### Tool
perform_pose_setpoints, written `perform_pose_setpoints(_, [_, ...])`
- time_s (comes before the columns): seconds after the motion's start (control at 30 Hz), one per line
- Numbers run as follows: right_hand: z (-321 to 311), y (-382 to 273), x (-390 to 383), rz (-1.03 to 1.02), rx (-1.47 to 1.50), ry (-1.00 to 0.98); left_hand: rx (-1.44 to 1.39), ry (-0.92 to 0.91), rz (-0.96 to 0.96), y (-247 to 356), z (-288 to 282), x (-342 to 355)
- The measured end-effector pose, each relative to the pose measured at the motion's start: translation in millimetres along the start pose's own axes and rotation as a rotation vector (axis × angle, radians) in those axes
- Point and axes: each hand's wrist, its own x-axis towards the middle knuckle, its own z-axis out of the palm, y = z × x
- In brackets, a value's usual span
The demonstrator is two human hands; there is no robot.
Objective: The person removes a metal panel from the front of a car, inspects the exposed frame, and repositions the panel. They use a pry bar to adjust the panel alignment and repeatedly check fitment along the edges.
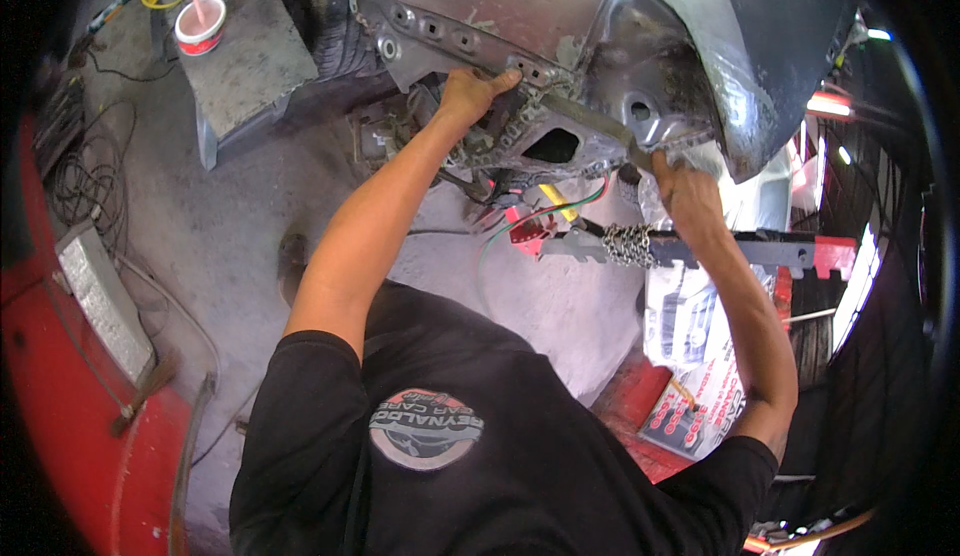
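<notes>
Flat bar (597,124) spans between hands, in front of metal bodywork (660,61); long axis slants from beside left hand (478,96) down-right into right hand (685,196), nearer one. Right grip closed round bar's lower end. Left grip: thumb on perforated flange (440,34), fingers hidden, hold cannot be told. Bodywork crowds bar's upper end; chain-wrapped beam (735,248) below right hand. Cup (200,24) on grey desk (245,81), well apart.

Floor (590,321) pale, washed-out nr. ctr.; glare far R w/ deep shadow; black fisheye rim, bent edges; fine detail soft.
</notes>
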Motion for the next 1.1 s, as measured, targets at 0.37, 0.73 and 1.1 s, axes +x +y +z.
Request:
perform_pose_setpoints(0.37, [4,-9,-16,0.006,-0.079,0.085,-0.078,0.038,0.036,2,-3,11])
perform_pose_setpoints(0.73, [15,6,-9,0.003,-0.037,0.115,0.085,0.055,-0.099,9,-2,3])
perform_pose_setpoints(1.1, [-8,-19,-3,0.029,-0.064,-0.009,0.012,0.075,-0.024,-16,1,10])
